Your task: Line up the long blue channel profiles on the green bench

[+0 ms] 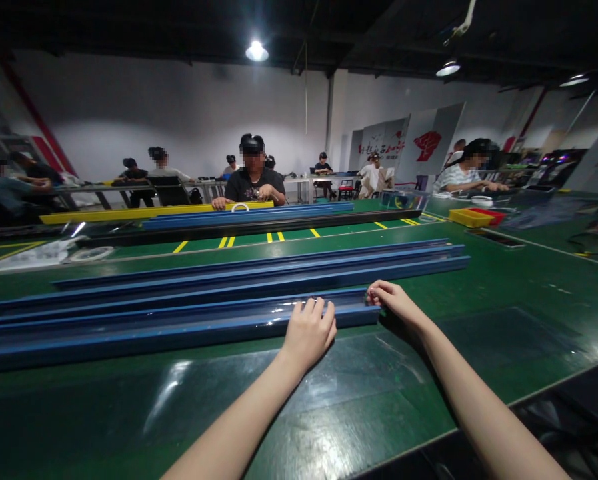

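A long blue channel (179, 328) lies across the green table, nearest to me, with shiny clear film inside its trough. My left hand (311, 330) rests over the channel's near wall towards its right end, fingers bent and curled into the trough. At the channel's right end is my right hand (389, 298), its thumb and fingers pinched together; what they hold, if anything, is too small to make out. Just behind lie more blue channels (259, 270), side by side. A clear sheet (349, 370) lies flat on the table in front of the channel.
Farther back on the green table (503, 280) lie a black strip (279, 225), blue strips and a yellow bar (179, 213). Yellow and red trays (471, 218) and a phone (501, 239) are at the right. A person (253, 177) sits opposite; others sit around.
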`<state>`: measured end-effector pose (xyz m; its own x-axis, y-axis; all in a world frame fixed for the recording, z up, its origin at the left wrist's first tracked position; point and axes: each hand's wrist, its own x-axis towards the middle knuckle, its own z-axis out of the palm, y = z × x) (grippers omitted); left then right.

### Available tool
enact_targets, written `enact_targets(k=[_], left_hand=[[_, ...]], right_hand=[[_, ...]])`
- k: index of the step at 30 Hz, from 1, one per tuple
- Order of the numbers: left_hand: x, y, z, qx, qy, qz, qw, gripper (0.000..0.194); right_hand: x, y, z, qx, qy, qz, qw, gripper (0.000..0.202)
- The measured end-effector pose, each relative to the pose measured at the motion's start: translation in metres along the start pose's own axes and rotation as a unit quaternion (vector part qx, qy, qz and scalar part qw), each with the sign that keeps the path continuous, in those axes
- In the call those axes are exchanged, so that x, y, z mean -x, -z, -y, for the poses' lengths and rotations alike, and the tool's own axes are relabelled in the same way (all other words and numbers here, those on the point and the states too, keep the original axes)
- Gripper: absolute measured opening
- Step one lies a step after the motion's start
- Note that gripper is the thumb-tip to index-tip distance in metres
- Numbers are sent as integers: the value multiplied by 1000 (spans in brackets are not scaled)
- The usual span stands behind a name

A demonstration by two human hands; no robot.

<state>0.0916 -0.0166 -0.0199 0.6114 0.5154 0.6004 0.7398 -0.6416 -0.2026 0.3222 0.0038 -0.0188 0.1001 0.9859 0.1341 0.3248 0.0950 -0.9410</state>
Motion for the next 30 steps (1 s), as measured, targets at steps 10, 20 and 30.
enact_targets(k=[10,20,30], left_hand=[[-1,4,0,-8,-3,15,1000,26],[-1,3,1,-12,-5,15,1000,23],[-1,2,0,-2,3,10,1000,21]], right_hand=[[0,2,0,33,28,8,999,14],[3,2,5,36,10,-19,999,15],[0,5,-1,51,-3,-5,999,27]])
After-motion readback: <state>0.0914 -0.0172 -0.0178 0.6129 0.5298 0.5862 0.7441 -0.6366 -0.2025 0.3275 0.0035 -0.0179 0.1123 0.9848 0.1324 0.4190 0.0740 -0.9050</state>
